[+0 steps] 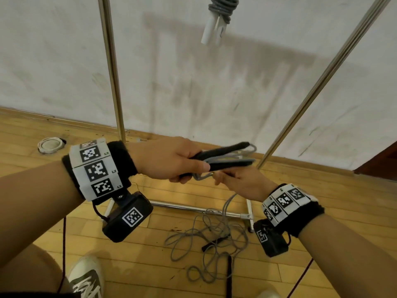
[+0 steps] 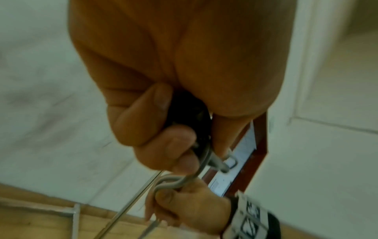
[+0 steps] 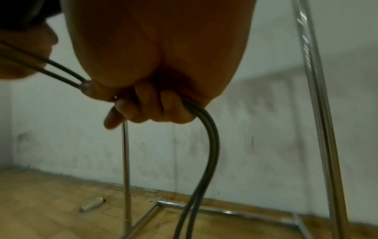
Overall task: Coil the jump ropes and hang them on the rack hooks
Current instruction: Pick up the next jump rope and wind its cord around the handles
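Grey cord point(image 1: 225, 203) runs down from both hands to a loose tangle point(image 1: 206, 239) on the floor at lower centre. The left hand point(image 1: 171, 160) clamps the black handles point(image 1: 223, 155) with a few loops; the right hand point(image 1: 242, 181) is curled round a doubled strand. Pulling now could tighten that tangle into a knot, or drag the loops from the left fist. One coiled rope point(image 1: 221, 5) hangs at the top.

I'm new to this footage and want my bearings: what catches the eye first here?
The two hands meeting mid-frame: the left hand grips black handles and the right hand holds grey rope just below. That rope trails to a loose tangle on the floor. Up top, a coiled rope with white handles already hangs on the rack.
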